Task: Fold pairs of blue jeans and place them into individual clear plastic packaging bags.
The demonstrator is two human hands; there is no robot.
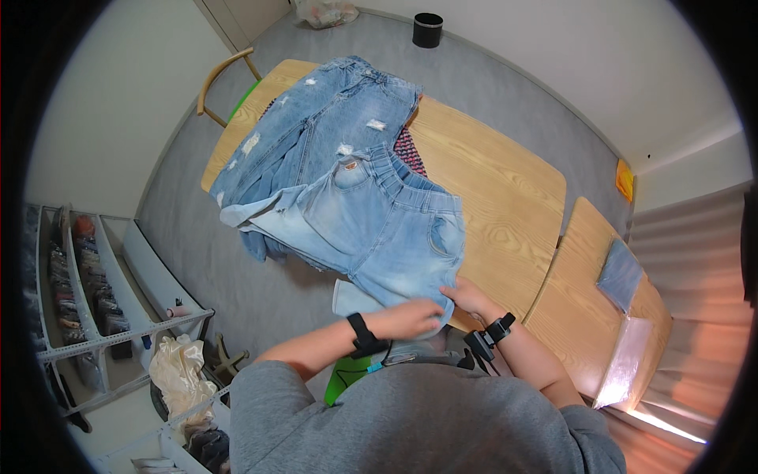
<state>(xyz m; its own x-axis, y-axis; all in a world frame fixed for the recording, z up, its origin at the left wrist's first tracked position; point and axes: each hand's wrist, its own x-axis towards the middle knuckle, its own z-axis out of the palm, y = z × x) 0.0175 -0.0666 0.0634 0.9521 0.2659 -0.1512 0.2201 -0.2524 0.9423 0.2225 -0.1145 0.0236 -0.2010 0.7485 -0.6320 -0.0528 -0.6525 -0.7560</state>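
Light blue jeans point(371, 225) with an elastic waistband lie across the near side of the wooden table, their near leg hanging over the edge toward me. At the right side of that leg, my right hand point(471, 300) pinches the denim, thumb on top. My left hand point(412, 318) is just left of it over the same leg, fingers stretched to the right and loosely bent, with no fold visibly gripped. Beyond lies a darker pair of ripped blue jeans point(316, 118), partly covered by the light pair. A patterned red and dark cloth point(408, 152) shows beneath them.
The wooden table point(505, 182) adjoins a smaller one point(576, 308) at right, which bears a blue folded packet point(621, 275) and a clear plastic packet point(625, 359). White shelving point(130, 324) with packed goods and a cream cloth point(180, 371) are at left. A chair point(207, 88) stands behind.
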